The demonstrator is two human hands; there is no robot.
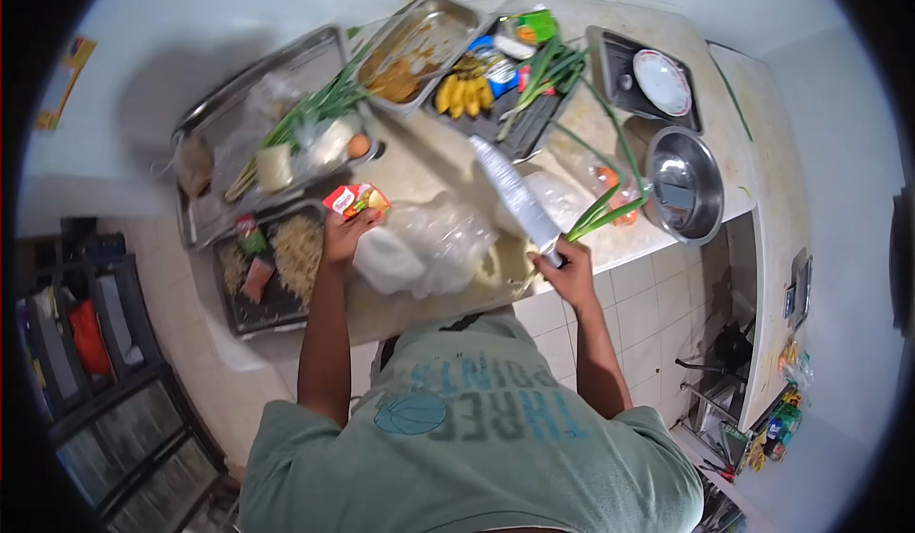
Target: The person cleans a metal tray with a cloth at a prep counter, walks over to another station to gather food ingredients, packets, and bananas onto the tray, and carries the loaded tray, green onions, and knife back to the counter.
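My left hand (345, 237) is closed on a small red and yellow food packet (356, 200), held above the counter. A clear plastic bag (434, 237) lies just right of that hand, with a white plastic piece (389, 261) beside it. In my right hand (569, 274) is the handle of a large kitchen knife (515, 190), its broad blade pointing away from me over the counter. A spring onion (599, 216) shows right beside this hand; whether the fingers also grip it I cannot tell.
Metal trays (335, 47) on the left hold greens, an egg (358, 146) and noodles (297, 252). Bananas (464, 94) and spring onions lie in a dark tray behind. To the right are bagged carrots (620, 199), a steel bowl (684, 228) and a white plate (661, 83).
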